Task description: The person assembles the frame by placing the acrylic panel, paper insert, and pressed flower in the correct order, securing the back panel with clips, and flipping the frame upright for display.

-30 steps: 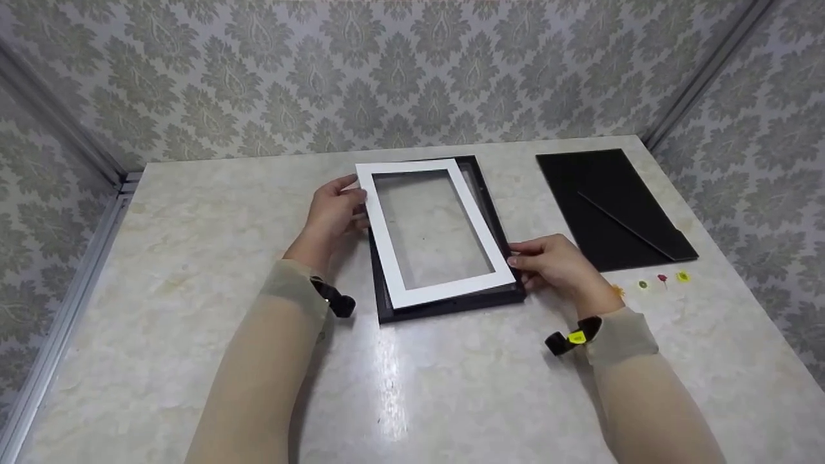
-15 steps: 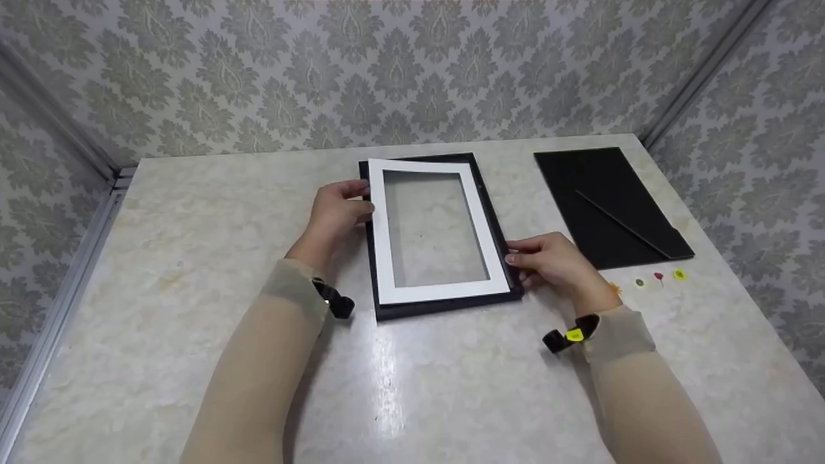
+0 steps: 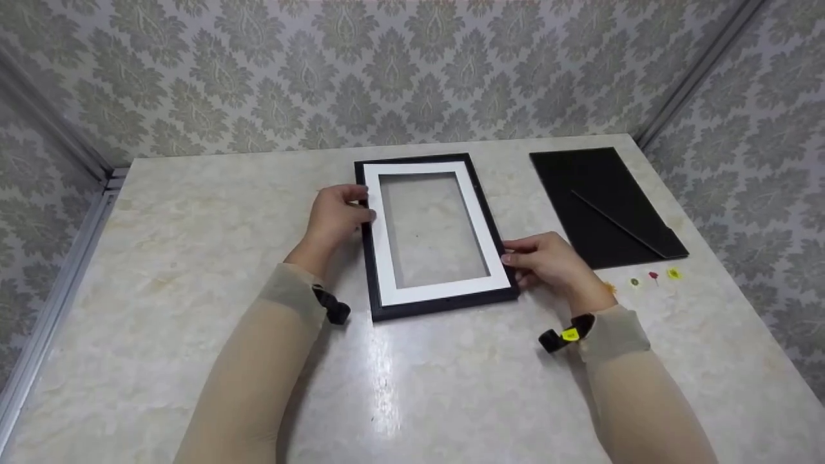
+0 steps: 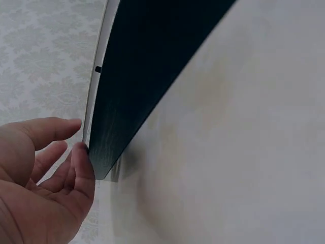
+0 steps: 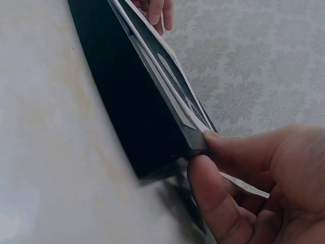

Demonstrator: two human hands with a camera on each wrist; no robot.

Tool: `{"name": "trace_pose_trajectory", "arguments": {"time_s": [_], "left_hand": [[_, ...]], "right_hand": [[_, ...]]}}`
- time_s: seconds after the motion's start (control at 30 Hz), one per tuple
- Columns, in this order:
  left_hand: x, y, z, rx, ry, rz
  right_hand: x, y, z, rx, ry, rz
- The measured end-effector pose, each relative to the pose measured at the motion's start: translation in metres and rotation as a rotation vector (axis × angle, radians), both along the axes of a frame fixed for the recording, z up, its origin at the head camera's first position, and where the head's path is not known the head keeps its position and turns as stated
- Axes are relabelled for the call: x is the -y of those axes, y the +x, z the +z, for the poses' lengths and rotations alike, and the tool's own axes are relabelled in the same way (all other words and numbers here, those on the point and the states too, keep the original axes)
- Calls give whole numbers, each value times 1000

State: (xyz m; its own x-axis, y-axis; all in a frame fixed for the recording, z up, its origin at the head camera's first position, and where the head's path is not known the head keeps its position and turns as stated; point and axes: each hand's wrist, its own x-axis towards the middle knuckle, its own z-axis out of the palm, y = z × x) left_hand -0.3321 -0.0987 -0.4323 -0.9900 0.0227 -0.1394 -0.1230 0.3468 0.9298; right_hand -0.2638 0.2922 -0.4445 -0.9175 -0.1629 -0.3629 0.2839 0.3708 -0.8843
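Head view: both hands at the frame [image 3: 445, 306], mid-frame, on the pale table [image 3: 193, 258]. Left hand [image 3: 335, 211] comes up from lower left, at the frame's left side above mid-height, thumb tip over the mat's [image 3: 445, 292] left edge, fingers bent. Left wrist view has its fingertips against the frame's corner, a small gap between thumb and fingers; can't tell if it pinches the mat. Right hand [image 3: 548, 260] comes from lower right, fingers bent, holding the frame near its lower right corner; right wrist view shows thumb on the rim, index finger against the corner. Both forearms run out at the bottom of the frame in beige sleeves [image 3: 644, 380], with a black wrist camera on each wrist; the right one carries a yellow sticker [image 3: 570, 334].

Frame is black, lower end angled toward the bottom of the picture. White mat lies within its outline, a dark border visible all round; can't tell if it sits flush. Table surface shows through the mat's window. Board [image 3: 596, 229], black, lies at right, a diagonal raised edge across it. Just below it, a short row of small flowers: orange one [image 3: 610, 287] partly behind the right wrist, then green [image 3: 635, 282], red [image 3: 653, 276], yellow [image 3: 674, 273]. Patterned wallpaper [image 3: 387, 71] across the top.
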Motion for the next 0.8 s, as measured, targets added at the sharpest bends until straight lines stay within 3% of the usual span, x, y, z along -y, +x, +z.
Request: {"name": "trace_pose_trajectory", "arguments": {"time_s": [0.17,0.5,0.67,0.8], "left_hand": [[0,0,-3,10,-42,-35],[-5,2,-9,-26,-144,-49],[-7,6,-10,-64,-202,-19],[-7,12,-6,-46,-236,-4]], "right_hand": [[-1,0,-1,12,4,-9],[-2,3,-1,16,23,5],[-2,3,-2,21,13,3],[-1,1,-1,20,11,-5]]}}
